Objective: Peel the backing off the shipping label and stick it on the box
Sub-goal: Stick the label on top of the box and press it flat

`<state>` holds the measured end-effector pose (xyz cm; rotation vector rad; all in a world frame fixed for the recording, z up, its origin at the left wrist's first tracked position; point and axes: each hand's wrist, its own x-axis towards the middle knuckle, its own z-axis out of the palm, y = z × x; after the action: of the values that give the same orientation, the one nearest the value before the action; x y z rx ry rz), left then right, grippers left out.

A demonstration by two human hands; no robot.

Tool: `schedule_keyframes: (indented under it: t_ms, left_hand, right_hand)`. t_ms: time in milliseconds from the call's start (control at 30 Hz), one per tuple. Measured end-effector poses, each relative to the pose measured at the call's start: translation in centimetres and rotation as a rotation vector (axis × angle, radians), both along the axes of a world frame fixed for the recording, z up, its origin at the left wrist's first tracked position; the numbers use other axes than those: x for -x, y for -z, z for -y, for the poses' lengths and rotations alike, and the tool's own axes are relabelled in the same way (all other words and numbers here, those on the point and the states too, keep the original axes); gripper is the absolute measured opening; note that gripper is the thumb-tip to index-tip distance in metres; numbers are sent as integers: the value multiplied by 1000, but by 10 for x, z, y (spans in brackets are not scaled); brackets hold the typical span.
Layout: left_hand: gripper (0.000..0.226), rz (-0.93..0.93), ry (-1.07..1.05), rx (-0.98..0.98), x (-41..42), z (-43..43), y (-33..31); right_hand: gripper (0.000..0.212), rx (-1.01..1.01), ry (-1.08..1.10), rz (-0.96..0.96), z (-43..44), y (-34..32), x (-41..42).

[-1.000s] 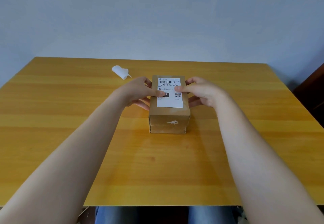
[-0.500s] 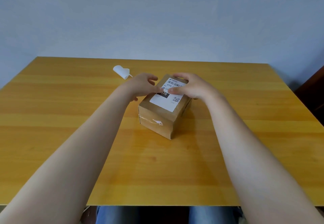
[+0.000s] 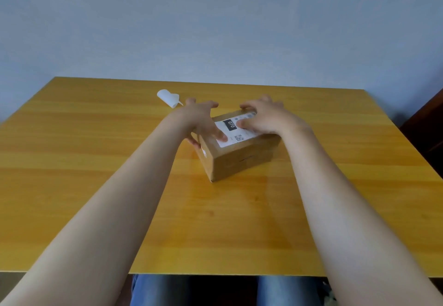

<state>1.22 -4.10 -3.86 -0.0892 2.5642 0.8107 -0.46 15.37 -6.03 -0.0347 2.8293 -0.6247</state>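
Note:
A small brown cardboard box (image 3: pixel 239 161) stands on the wooden table (image 3: pixel 96 161), turned at an angle with one corner toward me. A white shipping label (image 3: pixel 236 135) with a black "070" patch and a QR code lies flat on its top. My left hand (image 3: pixel 199 121) grips the box's left end, thumb pressing the label's near left corner. My right hand (image 3: pixel 266 118) covers the far right part of the top, fingers spread over the far edge, thumb on the label. The label's barcode end is hidden under that hand.
A curled white piece of peeled backing paper (image 3: pixel 167 98) lies on the table behind my left hand, toward the far edge. A dark piece of furniture (image 3: pixel 429 123) stands past the table's right edge. A pale wall rises behind the table.
Both hands have rotated the box clockwise on the table, from square-on to strongly angled. My left thumb slid to the label's near corner; my right hand shifted over the far end.

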Motion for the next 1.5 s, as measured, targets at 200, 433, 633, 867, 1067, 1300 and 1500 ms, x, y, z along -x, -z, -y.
schedule_keyframes:
  t_ms: [200,433,633,867,1067,1300,1500]
  left_hand:
    - [89,-213,-167,8,10,0,4]
    - [130,-73,-231,-327,3,-2,33]
    - [121,10,-223,-626,5,13,45]
    - [85,-54,-222,-516,-4,18,45]
    - [70,-52,-210,-419,-4,15,39]
    - [61,-61,-273,-459,-4,11,39]
    - [45,-110,-315,-506,-1,8,44]
  right_hand:
    - [58,124,181,80,-2,-2,-16]
    - [51,253,97,268,6,1,-29]
    - [64,531,148,261,5,21,-28]
    - [127,651,198,178,11,29,-29]
    - [123,657,224,167,14,32,-25]
    - [96,709,271,97,13,38,-22]
    - [82,692,277,56,14,43,-14]
